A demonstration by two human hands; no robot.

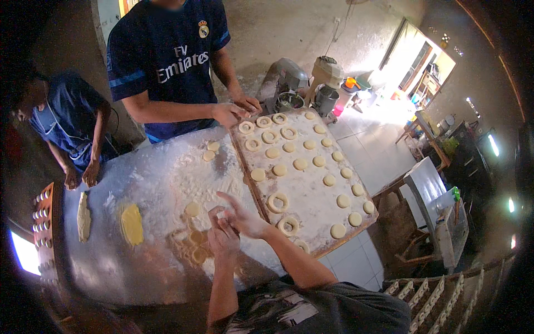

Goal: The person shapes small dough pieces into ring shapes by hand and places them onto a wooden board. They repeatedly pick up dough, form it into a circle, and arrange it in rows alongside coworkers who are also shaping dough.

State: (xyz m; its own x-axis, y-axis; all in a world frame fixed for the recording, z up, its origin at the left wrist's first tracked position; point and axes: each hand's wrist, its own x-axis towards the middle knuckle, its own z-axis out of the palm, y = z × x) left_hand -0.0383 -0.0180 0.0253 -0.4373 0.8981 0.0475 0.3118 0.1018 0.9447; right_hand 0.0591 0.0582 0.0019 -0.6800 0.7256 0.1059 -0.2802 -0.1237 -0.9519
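Observation:
Over the floured metal table (153, 273), my two hands are close together, dusted with flour. My left hand (223, 232) has its fingers curled in; whether anything is in them is hidden. Touching or nearly touching it, my right hand (247, 220) has fingers stretched out. A round dough piece (192, 209) lies just left of my hands, with more rounds in the shadowed flour below it. To the right is a floured wooden board (311, 206) bearing flat dough discs (300, 164) and several dough rings (278, 202).
Across the table, a co-worker's hands (236, 113) are at the board's far corner. At far left, another person's hands (82, 177) are near a long dough strip (83, 217). A yellow slab (132, 224) lies on the table. Mixers (289, 78) stand behind; a rack board (44, 228) holds dough pieces.

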